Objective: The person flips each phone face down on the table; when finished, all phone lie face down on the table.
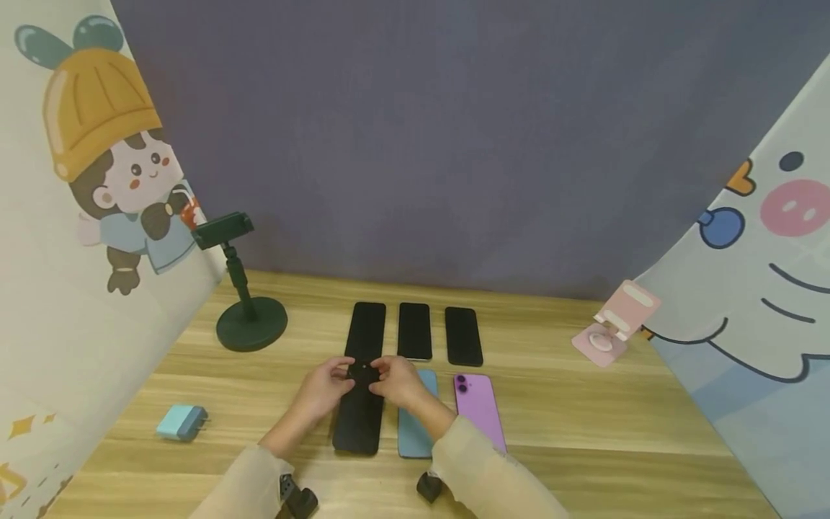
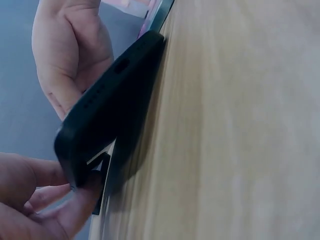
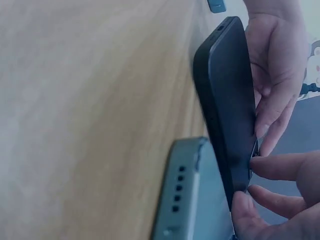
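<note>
Both hands grip the far end of a black phone (image 1: 359, 422) that lies lengthwise in front of the person, its camera end between the fingertips. My left hand (image 1: 326, 389) pinches its left edge with thumb and fingers. On the opposite edge, my right hand (image 1: 400, 383) pinches with thumb and fingertips. The phone's near end, with port and speaker holes, appears raised at a slant over the wood in the left wrist view. Under my right wrist lies a blue phone (image 1: 413, 436), partly covered, and a purple phone (image 1: 480, 411) lies to its right.
Three black phones, the left (image 1: 368, 324), middle (image 1: 414, 331) and right (image 1: 463, 336), form a back row on the wooden table (image 1: 583, 432). A dark green phone stand (image 1: 251, 324) and a blue charger plug (image 1: 181, 422) are at left, a pink stand (image 1: 599, 344) at right.
</note>
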The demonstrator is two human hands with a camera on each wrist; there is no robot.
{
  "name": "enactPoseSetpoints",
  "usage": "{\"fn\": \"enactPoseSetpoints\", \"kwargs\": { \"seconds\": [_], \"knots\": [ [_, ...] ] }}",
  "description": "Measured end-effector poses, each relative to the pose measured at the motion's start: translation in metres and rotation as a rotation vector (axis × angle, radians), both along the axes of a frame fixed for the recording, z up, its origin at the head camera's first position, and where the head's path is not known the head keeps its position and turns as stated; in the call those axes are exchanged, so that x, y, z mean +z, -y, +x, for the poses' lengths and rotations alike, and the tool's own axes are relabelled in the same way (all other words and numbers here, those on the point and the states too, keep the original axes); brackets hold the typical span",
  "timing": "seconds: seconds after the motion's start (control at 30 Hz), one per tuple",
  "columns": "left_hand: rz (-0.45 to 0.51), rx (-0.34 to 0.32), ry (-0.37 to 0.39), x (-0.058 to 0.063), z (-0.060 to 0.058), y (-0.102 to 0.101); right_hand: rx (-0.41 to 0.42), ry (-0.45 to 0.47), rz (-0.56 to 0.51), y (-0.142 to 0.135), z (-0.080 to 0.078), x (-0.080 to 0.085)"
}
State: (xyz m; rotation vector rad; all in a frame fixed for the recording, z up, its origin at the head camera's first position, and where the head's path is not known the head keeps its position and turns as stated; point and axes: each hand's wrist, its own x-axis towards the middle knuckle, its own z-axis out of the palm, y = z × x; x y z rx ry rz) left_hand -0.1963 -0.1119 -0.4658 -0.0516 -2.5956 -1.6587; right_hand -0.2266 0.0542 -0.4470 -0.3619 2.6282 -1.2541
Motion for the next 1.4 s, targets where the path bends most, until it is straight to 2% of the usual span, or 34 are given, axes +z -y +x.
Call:
{"fn": "enactPoseSetpoints", "kwargs": {
  "seconds": [0.13,0.3,0.6,0.73,0.8,0.9,1.07,1.17,1.3,1.4],
  "knots": [
    [-0.081,-0.006,0.018,0.002,-0.002,0.005,0.014,-0.031,0.101,0.002,-0.002,-0.001],
    [-0.135,-0.037,0.023,0.004,-0.005,0.009,0.015,-0.041,0.209,0.006,-0.004,-0.002],
    [-0.359,-0.081,0.039,0.012,-0.008,0.01,-0.009,0.002,0.246,0.012,-0.002,0.001],
    [-0.393,-0.099,0.062,0.016,-0.009,0.011,-0.001,-0.005,0.263,0.012,-0.003,0.0],
    [-0.391,-0.119,0.083,0.017,-0.011,0.012,0.018,0.0,0.279,0.012,-0.006,0.001],
    [-0.363,-0.127,0.097,0.019,-0.021,0.016,0.022,-0.003,0.279,0.011,-0.016,0.003],
    [-0.279,-0.084,0.045,0.015,-0.053,0.023,-0.039,-0.049,0.247,0.014,-0.039,0.006],
    [-0.226,-0.099,0.047,0.01,-0.068,0.025,-0.072,-0.021,0.237,0.017,-0.048,0.006],
    [-0.198,-0.117,0.039,0.006,-0.077,0.022,-0.111,0.024,0.191,0.021,-0.055,0.004],
    [-0.204,-0.09,0.032,0.003,-0.078,0.021,-0.139,0.02,0.147,0.023,-0.059,0.002]
  ]
}}
